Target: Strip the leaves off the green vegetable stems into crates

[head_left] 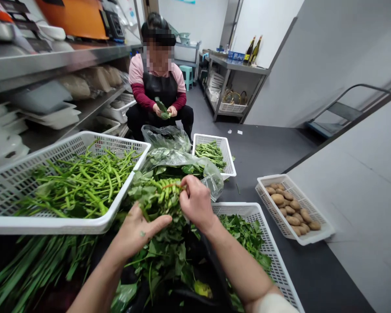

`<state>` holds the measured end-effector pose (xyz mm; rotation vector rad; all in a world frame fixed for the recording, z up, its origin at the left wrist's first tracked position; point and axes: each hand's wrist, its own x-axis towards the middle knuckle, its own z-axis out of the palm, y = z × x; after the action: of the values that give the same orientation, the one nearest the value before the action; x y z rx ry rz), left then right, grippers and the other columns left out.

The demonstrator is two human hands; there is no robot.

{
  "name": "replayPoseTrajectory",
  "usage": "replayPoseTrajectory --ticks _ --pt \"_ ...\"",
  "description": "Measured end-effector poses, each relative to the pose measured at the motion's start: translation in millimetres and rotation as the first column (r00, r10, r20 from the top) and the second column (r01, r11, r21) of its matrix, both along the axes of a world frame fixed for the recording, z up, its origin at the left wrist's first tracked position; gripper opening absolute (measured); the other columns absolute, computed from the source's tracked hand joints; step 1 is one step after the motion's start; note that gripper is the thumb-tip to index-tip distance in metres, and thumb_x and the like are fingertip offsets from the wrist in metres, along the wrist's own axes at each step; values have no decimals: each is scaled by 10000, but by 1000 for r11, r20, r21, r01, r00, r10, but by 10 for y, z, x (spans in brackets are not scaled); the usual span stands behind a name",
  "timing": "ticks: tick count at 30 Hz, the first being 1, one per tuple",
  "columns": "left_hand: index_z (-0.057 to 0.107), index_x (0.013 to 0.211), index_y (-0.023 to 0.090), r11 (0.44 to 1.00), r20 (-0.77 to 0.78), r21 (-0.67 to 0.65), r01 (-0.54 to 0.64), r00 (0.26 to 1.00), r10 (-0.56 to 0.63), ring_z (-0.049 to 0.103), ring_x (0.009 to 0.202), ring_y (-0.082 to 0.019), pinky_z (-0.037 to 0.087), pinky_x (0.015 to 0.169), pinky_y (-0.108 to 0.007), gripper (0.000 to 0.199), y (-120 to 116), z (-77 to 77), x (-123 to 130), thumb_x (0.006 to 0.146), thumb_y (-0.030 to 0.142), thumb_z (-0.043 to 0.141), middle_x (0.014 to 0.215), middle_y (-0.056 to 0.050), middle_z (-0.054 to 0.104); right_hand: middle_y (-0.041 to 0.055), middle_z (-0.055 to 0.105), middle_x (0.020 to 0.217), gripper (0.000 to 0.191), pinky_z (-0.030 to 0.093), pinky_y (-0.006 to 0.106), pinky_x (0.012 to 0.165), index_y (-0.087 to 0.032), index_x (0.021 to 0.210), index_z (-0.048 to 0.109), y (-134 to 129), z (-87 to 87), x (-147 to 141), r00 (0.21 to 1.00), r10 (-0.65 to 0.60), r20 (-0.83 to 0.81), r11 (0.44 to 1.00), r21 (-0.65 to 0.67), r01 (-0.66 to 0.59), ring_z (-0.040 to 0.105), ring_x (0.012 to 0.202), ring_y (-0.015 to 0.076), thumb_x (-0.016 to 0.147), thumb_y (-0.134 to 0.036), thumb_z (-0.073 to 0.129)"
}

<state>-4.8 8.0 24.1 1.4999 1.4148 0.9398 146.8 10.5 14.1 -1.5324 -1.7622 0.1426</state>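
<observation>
The left hand [141, 229] is cupping greens [154, 199], the right hand [198, 202] pinching their reddish tie [171, 186]. A potato basket [276, 218] is resting on dark floor [250, 152].

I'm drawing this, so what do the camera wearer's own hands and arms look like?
The left hand and right hand wear no gloves, and both forearms are bare. A whitish sleeve shows higher up the right one. A small greenish fleck marks the left hand.

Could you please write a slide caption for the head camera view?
Left hand against a bunch of greens, right hand pinching its reddish tie, amid vegetable baskets.
</observation>
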Motion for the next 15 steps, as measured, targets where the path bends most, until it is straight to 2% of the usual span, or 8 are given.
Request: replayPoseTrajectory --ticks 2,5,7,10,12,15 --pt "672 942 183 1000 56 7 28 998 -28 626 989 -319 459 937 -452 516 81 88 10 507 455 730 1026 -100 706 42 560 758 195 402 269 682 -191 805 491 65 86 35 998 23 66 999 -48 -20 525 714 172 691 -83 376" --pt "688 869 182 1000 129 -15 6 992 -4 658 897 -305 510 867 -433 427 127 154 20 517 419 735 937 -88 726 58 571 785 200 408 278 698 -179 826 502 58 169 26 989 66 134 995 -80 -55 533 756 185 705 -87 372" --pt "698 834 191 999 143 -39 27 990 -21 662 888 -300 520 850 -420 378 109 154 22 524 404 738 915 -80 729 63 564 769 198 412 283 682 -172 816 503 -8 198 -32 983 93 160 994 -72 -83 527 733 187 701 -80 370" --pt "694 791 176 999 139 -49 -3 990 10 658 890 -312 523 836 -422 395 81 115 21 492 428 744 888 -93 730 70 552 748 176 420 295 669 -164 790 505 -147 212 -160 963 203 179 979 -27 -202 517 705 191 706 -81 375" --pt "682 775 160 998 127 -49 -47 990 53 657 880 -321 525 823 -428 430 95 79 0 462 447 743 859 -101 730 66 552 747 164 433 302 681 -166 800 512 -238 185 -202 946 298 127 954 -2 -301 524 719 191 743 -95 376" --pt "668 788 172 992 91 -39 -121 988 124 656 883 -307 516 837 -417 394 157 36 -86 489 426 706 858 -86 728 30 579 780 186 465 277 690 -190 973 508 -308 43 -72 899 415 -141 906 -24 -422 554 714 154 833 -164 390"
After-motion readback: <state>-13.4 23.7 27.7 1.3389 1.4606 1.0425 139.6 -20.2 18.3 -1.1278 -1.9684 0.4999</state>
